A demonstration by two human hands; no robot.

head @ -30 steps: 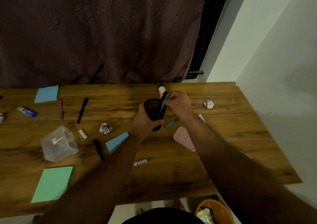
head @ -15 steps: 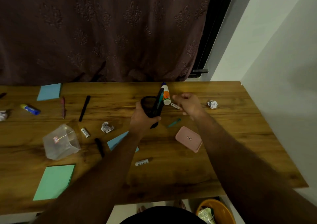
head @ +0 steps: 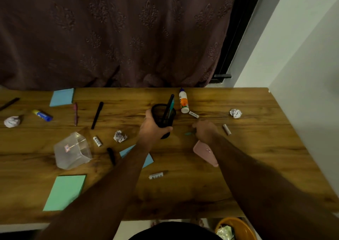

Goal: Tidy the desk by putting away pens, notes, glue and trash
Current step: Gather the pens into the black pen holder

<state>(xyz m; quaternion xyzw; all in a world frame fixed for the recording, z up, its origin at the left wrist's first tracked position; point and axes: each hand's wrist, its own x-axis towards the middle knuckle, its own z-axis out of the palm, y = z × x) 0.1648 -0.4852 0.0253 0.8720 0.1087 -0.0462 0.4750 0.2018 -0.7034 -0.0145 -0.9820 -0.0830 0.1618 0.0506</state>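
Landmark: black mesh pen cup (head: 163,115), mid-bench (head: 256,148).

Far left of the cup: crumpled paper ball (head: 12,121); blue-and-yellow glue stick (head: 42,115); blue note pad (head: 62,97) at the back edge.

Left and nearer than the cup: clear plastic container (head: 72,151) tipped on its side, nothing visible inside; green note pad (head: 65,191) by the front edge.

Just left of the cup: pink pen (head: 75,114), black pen (head: 97,115).

The cup: upright, holding a dark pen and a teal pen (head: 171,105). Left hand (head: 153,129) has its grip wrapped round the cup.

Just right of the cup: white glue bottle (head: 183,101), upright. Right hand (head: 205,130) lowered to the bench with fingers curled at a small teal item (head: 188,133); whether the grip has closed on it cannot be told.

Below the bench, right of the cup: orange bin (head: 236,228) containing crumpled trash.
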